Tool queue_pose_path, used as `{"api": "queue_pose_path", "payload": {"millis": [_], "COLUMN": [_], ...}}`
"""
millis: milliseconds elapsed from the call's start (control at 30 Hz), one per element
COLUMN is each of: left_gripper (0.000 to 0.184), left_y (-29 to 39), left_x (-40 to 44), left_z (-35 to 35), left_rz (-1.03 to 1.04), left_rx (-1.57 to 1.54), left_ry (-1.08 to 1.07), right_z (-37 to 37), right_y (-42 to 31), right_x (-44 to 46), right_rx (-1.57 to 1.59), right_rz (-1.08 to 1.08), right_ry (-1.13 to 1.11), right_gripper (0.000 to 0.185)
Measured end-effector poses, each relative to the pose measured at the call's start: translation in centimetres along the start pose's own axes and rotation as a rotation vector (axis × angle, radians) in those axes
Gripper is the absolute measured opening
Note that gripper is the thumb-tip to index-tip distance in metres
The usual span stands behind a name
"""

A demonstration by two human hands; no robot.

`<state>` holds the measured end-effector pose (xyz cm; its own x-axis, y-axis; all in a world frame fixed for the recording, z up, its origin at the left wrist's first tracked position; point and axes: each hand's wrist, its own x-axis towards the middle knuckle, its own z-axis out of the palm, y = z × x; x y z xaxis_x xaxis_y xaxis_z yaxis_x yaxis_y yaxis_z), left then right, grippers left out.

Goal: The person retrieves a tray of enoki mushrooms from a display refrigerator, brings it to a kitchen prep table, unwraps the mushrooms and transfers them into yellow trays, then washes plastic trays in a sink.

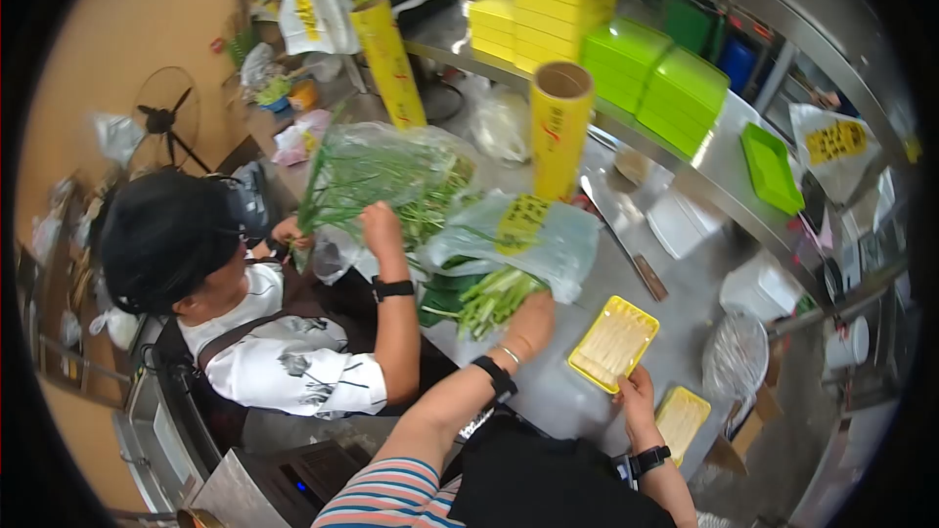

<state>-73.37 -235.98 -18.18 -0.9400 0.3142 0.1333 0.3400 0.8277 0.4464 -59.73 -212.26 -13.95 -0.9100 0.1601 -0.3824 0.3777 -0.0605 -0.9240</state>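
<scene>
My left hand (531, 326) is closed at the cut ends of a bunch of green vegetable stalks (492, 301), which poke out of a clear plastic bag (558, 240) with yellow print; its fingertips are partly hidden. My right hand (637, 395) grips the lower edge of a yellow tray (577, 360) filled with pale, thin sticks laid side by side. A second yellow tray (683, 418) of similar pale pieces lies beside my right wrist. Left of me, a co-worker's hands (381, 225) are at long thin green stems (337, 181) over another plastic bag.
A cleaver (626, 244) lies on the metal table with its wooden handle towards me. Tall yellow film rolls (560, 132) stand behind the bags. Stacked yellow boxes (562, 15) and green trays (653, 88) fill the shelf. The co-worker (284, 352) sits close on my left.
</scene>
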Motion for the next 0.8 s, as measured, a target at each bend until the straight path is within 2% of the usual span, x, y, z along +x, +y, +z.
{"api": "queue_pose_path", "payload": {"millis": [67, 167, 333, 400, 433, 500, 567, 633, 667, 733, 800], "left_gripper": [0.029, 0.032, 0.036, 0.039, 0.039, 0.040, 0.039, 0.040, 0.040, 0.040, 0.040], "left_y": [1.2, 1.8, 2.4, 1.9, 1.6, 1.2, 1.3, 1.7, 2.0, 2.2, 2.6], "left_x": [-0.8, -2.1, -4.3, -5.2, -5.5, -5.8, -5.8, -5.3, -4.6, -3.3, -2.2], "left_z": [-1.5, -1.2, -1.1, -1.1, -1.2, -1.4, -1.6, -1.6, -1.5, -1.8, -3.0], "left_rz": [0.075, 0.083, 0.104, 0.106, 0.108, 0.108, 0.128, 0.143, 0.161, 0.186, 0.302], "left_rx": [-0.171, -0.231, -0.342, -0.349, -0.350, -0.354, -0.309, -0.293, -0.294, -0.291, -0.049], "left_ry": [0.060, 0.136, 0.104, 0.098, 0.089, 0.073, 0.108, 0.115, 0.098, 0.086, 0.133], "right_z": [0.7, 1.5, 2.6, 2.8, 2.3, 1.3, 1.3, 0.6, 0.7, 0.5, 0.9], "right_y": [0.1, -0.5, -1.0, -0.6, -0.1, 0.4, 0.6, 2.3, 2.7, 2.7, 2.3], "right_x": [1.5, 3.5, 4.5, 3.6, 3.0, 0.8, -0.7, -1.8, -1.9, -1.5, -1.4], "right_rx": [-0.044, -0.033, -0.002, -0.036, -0.039, 0.011, 0.042, 0.020, 0.034, 0.028, 0.023], "right_rz": [0.004, -0.014, -0.046, -0.231, -0.225, -0.070, 0.008, 0.297, 0.281, 0.303, 0.325], "right_ry": [0.086, 0.081, 0.127, 0.322, 0.325, 0.101, 0.049, -0.134, -0.106, -0.085, -0.058], "right_gripper": [0.036, 0.034, 0.026, 0.016, 0.016, 0.009, 0.015, 0.023, 0.029, 0.029, 0.029]}}
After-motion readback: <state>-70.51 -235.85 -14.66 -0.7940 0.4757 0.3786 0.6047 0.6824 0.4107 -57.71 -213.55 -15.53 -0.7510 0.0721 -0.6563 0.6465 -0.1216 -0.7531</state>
